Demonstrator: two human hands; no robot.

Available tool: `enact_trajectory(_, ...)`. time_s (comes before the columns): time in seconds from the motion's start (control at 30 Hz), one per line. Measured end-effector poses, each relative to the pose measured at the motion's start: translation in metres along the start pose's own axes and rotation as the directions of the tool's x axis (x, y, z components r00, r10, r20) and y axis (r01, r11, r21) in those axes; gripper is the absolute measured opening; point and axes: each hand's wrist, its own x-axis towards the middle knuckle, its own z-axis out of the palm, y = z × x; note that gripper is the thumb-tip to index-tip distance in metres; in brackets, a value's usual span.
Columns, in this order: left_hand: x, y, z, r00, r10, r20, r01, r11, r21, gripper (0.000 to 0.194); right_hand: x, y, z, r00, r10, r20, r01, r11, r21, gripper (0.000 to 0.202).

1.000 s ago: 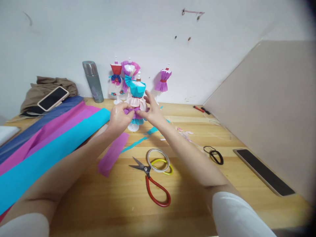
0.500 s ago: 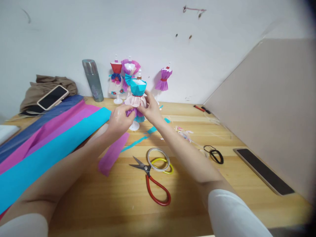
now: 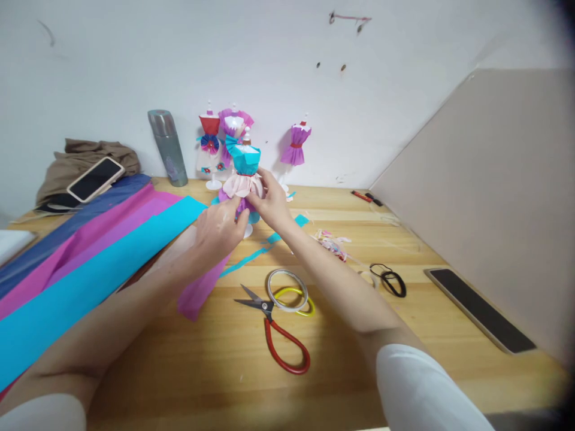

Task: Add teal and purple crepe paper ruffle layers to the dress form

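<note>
A small dress form (image 3: 247, 160) stands on its white foot, wearing a turquoise crepe-paper top and a layered skirt (image 3: 242, 185) in pale pink, purple and turquoise. At the skirt's front left, my left hand (image 3: 223, 224) has its fingers closed on the purple paper layer; the fingertips are partly hidden. My right hand (image 3: 271, 200) is wrapped around the skirt's right side, thumb in front and fingers behind. Behind it stand a form in a red top (image 3: 209, 124), one with purple and pink ruffles (image 3: 242, 117), and one in a purple dress (image 3: 295, 145).
Scissors with red handles (image 3: 287, 353) lie open beside two tape rolls (image 3: 287, 291). Crepe-paper sheets (image 3: 103, 269) cover the left side. A flask (image 3: 168, 149) stands by the wall. Paper scraps (image 3: 331, 244), black hair ties (image 3: 393, 281) and a phone (image 3: 480, 310) lie to the right.
The dress form has shifted slightly left and turned a little, bringing its turquoise shoulder ruffle further round. My left hand has rolled over, its knuckles now hiding more of the lower skirt and foot.
</note>
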Motion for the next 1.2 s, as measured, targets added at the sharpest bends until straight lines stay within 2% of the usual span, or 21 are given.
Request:
enact_trajectory(0.3,-0.011,0.012,-0.005,0.999,0.008,0.051,-0.016,0.987,0.158,0.042,0.001,0.013,0.003,0.996,-0.082,-0.041,0.084,0.995,0.044,0.055)
enact_trajectory(0.5,-0.014,0.008,0.001,0.999,0.043,0.033,-0.049,0.98,0.194,0.048,0.0,0.013,0.002,0.997,-0.075,-0.031,0.076,0.996,0.045,0.056)
enact_trajectory(0.77,-0.018,0.014,-0.002,0.998,0.058,0.002,-0.057,0.982,0.18,0.053,0.001,0.026,0.002,0.993,-0.094,-0.077,0.093,0.996,-0.007,0.052)
enact_trajectory(0.97,-0.003,-0.003,-0.011,0.994,0.055,-0.098,-0.038,0.984,0.175,0.043,0.0,0.03,0.001,0.986,-0.153,-0.068,0.152,0.988,-0.013,0.052)
enact_trajectory(1.07,0.007,-0.011,-0.017,0.98,0.116,-0.161,-0.099,0.989,0.113,0.039,0.001,0.029,0.002,0.987,-0.149,-0.063,0.148,0.989,-0.016,0.051)
enact_trajectory(1.2,0.017,-0.008,-0.019,0.976,0.173,-0.132,-0.161,0.982,0.095,0.025,0.001,0.028,0.001,0.986,-0.158,-0.049,0.157,0.987,-0.023,0.049)
